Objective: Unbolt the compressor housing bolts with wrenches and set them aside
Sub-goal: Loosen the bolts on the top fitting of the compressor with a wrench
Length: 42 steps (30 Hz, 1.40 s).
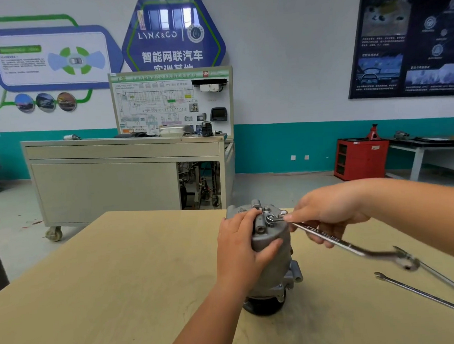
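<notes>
A grey metal compressor (274, 264) stands upright on the wooden table (121, 282), its bolted housing end facing up. My left hand (240, 247) grips the upper housing from the left, fingers over the top and thumb on the side. My right hand (328, 216) holds a silver combination wrench (326, 237) near its ring end. That ring end sits over a bolt (270, 218) on the housing top. Other bolt heads (266, 209) show on the top face. The wrench's open end is blurred at the lower right.
Two more wrenches (424, 295) lie on the table to the right of the compressor. Beyond the table's far edge stand a wheeled training bench (126, 177), a red cabinet (360, 158) and a white side table (429, 148).
</notes>
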Each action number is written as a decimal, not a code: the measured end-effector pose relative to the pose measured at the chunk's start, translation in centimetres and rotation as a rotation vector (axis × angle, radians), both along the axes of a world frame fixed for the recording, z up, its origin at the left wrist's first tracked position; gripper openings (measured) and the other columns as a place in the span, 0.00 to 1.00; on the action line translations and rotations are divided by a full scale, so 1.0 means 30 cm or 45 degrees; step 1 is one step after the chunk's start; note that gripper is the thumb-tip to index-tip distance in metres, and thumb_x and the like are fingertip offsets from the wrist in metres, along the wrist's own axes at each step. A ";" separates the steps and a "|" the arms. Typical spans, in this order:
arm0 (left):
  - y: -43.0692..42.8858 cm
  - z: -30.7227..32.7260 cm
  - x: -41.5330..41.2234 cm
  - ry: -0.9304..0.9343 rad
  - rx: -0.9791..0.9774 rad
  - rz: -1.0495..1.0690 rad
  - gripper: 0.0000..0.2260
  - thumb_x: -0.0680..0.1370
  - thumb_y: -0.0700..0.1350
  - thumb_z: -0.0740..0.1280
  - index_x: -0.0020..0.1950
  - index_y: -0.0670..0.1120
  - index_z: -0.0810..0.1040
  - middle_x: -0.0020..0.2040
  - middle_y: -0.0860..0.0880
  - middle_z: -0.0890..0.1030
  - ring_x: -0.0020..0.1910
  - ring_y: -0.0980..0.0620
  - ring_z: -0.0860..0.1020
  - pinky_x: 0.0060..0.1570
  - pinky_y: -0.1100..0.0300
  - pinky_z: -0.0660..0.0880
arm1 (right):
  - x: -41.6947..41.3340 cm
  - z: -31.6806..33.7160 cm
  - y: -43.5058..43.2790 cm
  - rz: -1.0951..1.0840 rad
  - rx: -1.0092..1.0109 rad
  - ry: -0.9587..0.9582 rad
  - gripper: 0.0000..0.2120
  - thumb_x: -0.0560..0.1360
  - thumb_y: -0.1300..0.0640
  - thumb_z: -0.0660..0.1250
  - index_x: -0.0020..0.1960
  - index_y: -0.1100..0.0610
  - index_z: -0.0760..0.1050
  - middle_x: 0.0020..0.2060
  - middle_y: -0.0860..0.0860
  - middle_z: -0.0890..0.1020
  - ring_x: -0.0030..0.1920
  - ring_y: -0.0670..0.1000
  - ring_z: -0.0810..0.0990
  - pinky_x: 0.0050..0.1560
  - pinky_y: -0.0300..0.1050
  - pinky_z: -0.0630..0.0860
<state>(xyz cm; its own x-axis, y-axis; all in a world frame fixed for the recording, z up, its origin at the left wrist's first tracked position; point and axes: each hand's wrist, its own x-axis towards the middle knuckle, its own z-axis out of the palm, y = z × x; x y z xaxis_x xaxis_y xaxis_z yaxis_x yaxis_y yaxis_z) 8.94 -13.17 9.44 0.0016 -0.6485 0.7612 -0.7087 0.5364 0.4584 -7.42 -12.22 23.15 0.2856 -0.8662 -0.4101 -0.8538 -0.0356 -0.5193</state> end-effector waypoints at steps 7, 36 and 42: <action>-0.001 -0.003 0.005 -0.012 -0.005 0.009 0.28 0.70 0.56 0.73 0.67 0.47 0.74 0.60 0.51 0.76 0.58 0.50 0.70 0.60 0.58 0.65 | -0.031 0.042 -0.103 0.145 -0.634 0.577 0.22 0.75 0.36 0.59 0.47 0.54 0.78 0.38 0.50 0.77 0.36 0.47 0.72 0.38 0.41 0.68; 0.006 0.003 -0.007 0.041 -0.046 -0.019 0.26 0.69 0.61 0.66 0.61 0.47 0.79 0.55 0.50 0.79 0.52 0.49 0.73 0.55 0.55 0.70 | 0.029 -0.055 0.034 -0.053 0.049 -0.444 0.15 0.82 0.51 0.54 0.47 0.58 0.74 0.22 0.48 0.77 0.22 0.44 0.75 0.22 0.34 0.70; 0.006 0.002 0.000 0.006 -0.047 -0.043 0.22 0.68 0.55 0.70 0.61 0.51 0.80 0.58 0.50 0.78 0.55 0.46 0.73 0.57 0.54 0.68 | -0.030 0.052 -0.055 0.109 -0.416 0.471 0.20 0.76 0.39 0.60 0.43 0.54 0.78 0.30 0.47 0.79 0.30 0.45 0.76 0.35 0.38 0.71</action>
